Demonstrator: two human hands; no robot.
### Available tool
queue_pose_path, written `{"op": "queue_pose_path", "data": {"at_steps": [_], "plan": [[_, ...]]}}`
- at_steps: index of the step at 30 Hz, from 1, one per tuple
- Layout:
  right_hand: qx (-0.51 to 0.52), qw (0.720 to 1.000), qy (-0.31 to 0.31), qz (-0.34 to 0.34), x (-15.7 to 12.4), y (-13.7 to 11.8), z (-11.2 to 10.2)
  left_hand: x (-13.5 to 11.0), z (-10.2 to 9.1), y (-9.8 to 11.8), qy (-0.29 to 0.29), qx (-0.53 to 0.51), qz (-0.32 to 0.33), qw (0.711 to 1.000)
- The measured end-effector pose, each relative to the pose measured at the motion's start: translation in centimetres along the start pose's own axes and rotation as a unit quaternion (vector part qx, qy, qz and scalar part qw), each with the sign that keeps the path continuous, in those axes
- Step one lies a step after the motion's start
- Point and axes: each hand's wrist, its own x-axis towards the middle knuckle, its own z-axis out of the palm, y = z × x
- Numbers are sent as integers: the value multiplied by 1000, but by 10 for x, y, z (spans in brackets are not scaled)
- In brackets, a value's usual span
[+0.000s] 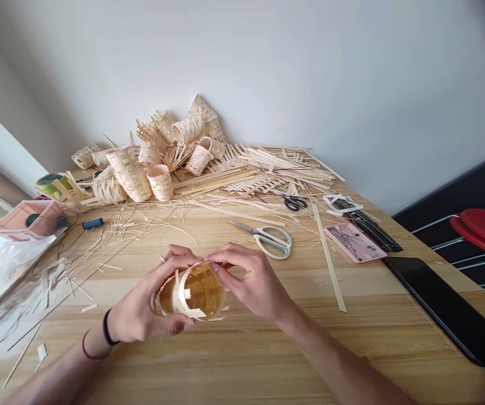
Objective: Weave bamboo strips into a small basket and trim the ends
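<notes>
Far left, a pink plastic box [26, 220] by the window, and a small blue cylinder [93, 223] lying among the shavings. Behind them, a heap of woven baskets [149, 157] against the wall. Now to my hands, at the near middle of the wooden table [352, 349]: my left hand [141, 298] is curled around a small woven bamboo basket [194, 292], fingers wrapped over its side, holding it up just clear of the tabletop with its open end tilted toward me. My right hand [253, 278] comes in from the other side, fingertips [219, 261] pinching the top edge of the weave. Here's the danger: ease that pinch and the loose strip ends [179, 292] could spring out and the weave could slacken. Squeeze too hard and a thin strip could crease or split along its grain. Moving on right, white-handled scissors [274, 242] lie open within easy reach, so a careless elbow could catch those blades. Beyond them, a long bamboo strip [329, 256], a pink tray [354, 242], and a black tablet [449, 306] at the table's edge. Far right, a red stool [481, 228].
</notes>
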Motion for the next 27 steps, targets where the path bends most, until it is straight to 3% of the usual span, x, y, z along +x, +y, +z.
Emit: {"op": "queue_pose_path", "data": {"at_steps": [17, 27], "plan": [[23, 998, -57, 26, 2, -4, -5, 1, 0, -1, 6, -45, -24, 999], [10, 1000, -11, 21, -2, -2, 3, -1, 1, -3, 16, -77, -33, 996]]}}
